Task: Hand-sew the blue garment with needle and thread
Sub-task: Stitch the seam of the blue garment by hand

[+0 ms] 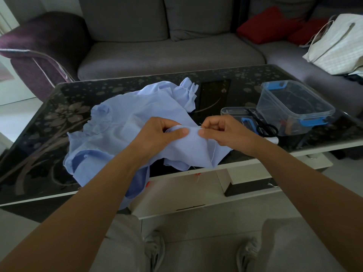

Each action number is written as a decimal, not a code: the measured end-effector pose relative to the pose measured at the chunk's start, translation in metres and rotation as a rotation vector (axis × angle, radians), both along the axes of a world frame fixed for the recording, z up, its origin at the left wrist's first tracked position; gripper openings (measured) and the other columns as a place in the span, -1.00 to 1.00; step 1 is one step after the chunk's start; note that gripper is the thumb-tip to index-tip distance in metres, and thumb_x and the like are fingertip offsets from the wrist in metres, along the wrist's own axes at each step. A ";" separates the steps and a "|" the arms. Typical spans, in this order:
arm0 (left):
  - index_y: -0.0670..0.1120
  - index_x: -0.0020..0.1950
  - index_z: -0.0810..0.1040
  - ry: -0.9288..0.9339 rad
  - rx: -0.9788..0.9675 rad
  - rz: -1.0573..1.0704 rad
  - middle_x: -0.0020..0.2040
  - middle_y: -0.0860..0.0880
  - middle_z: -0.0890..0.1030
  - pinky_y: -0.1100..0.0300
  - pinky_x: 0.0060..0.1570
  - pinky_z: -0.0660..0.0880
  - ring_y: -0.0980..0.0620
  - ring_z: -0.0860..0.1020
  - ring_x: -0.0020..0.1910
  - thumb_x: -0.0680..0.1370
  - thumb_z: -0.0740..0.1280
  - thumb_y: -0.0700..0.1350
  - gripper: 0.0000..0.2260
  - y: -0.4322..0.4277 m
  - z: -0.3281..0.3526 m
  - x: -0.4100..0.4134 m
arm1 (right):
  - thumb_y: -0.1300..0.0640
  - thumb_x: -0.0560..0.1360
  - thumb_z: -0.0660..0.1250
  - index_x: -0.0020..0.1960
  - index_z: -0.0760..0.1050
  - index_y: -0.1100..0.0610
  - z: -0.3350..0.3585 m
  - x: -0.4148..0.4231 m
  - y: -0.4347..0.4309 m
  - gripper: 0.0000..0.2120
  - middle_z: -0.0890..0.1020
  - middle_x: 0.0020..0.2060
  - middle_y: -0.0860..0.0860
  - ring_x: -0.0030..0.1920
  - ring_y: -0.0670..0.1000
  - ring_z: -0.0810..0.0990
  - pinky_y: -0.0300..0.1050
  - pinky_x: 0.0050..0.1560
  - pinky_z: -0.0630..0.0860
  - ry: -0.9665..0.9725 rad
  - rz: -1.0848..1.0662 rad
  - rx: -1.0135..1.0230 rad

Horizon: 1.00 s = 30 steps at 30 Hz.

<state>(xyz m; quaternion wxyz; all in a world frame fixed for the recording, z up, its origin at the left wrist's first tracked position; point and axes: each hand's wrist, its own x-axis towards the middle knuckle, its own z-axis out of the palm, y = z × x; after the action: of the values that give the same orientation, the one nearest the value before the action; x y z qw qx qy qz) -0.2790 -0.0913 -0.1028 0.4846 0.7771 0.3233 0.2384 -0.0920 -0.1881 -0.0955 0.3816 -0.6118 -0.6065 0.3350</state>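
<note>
Pale-blue cloth garment lies bunched on the dark floral glass table beyond the fingers, its fold pinched taut between left hand and right hand, whose fingertips probably nip the barely visible needle; keeping that span tight should steady each stitch.

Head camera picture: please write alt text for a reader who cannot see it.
The left hand and right hand pinch a fold of the blue garment above a dark glass table. A clear plastic box and black scissors lie to the right; a grey sofa stands behind.
</note>
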 end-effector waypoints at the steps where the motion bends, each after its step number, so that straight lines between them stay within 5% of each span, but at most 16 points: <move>1: -0.17 -0.08 0.68 0.000 -0.009 0.004 -0.08 -0.17 0.68 0.33 -0.14 0.52 0.17 0.58 -0.19 0.56 0.37 -0.09 -0.84 -0.001 0.000 0.001 | 0.24 0.58 0.29 -0.15 0.51 0.15 0.000 0.000 0.000 -0.86 0.51 -0.52 -0.23 -0.46 -0.27 0.48 -0.47 -0.38 0.36 -0.003 -0.003 0.005; 7: -0.19 -0.03 0.68 -0.019 -0.099 0.033 -0.04 -0.17 0.68 -0.06 0.14 0.54 -0.11 0.63 0.03 0.59 0.34 -0.09 -0.80 0.000 -0.001 0.002 | 0.21 0.59 0.28 0.08 0.50 0.19 -0.006 0.005 0.003 -0.91 0.44 -0.40 0.03 -0.43 -0.18 0.38 -0.43 -0.39 0.36 -0.024 -0.082 0.057; 15: -0.15 0.00 0.68 -0.042 -0.094 0.064 -0.01 -0.11 0.68 0.04 0.14 0.51 -0.07 0.61 0.04 0.59 0.33 -0.07 -0.81 0.000 0.001 0.002 | 0.26 0.59 0.27 0.01 0.55 0.08 -0.002 0.004 -0.001 -0.88 0.48 -0.49 -0.13 -0.43 -0.17 0.44 -0.38 -0.31 0.41 -0.070 -0.036 0.206; 30: -0.14 0.01 0.68 -0.060 -0.124 0.067 0.02 -0.16 0.67 -0.07 0.21 0.48 -0.17 0.58 0.10 0.60 0.31 -0.05 -0.80 0.001 -0.001 0.002 | 0.29 0.61 0.21 0.10 0.60 0.05 -0.004 0.004 -0.002 -0.75 0.35 -0.58 -0.06 -0.54 -0.12 0.32 -0.32 -0.43 0.36 -0.070 -0.019 0.169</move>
<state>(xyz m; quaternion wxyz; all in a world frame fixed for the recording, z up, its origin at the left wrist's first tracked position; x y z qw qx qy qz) -0.2767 -0.0901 -0.1034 0.5330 0.7269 0.3484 0.2572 -0.0877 -0.1901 -0.0999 0.4138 -0.5945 -0.6396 0.2574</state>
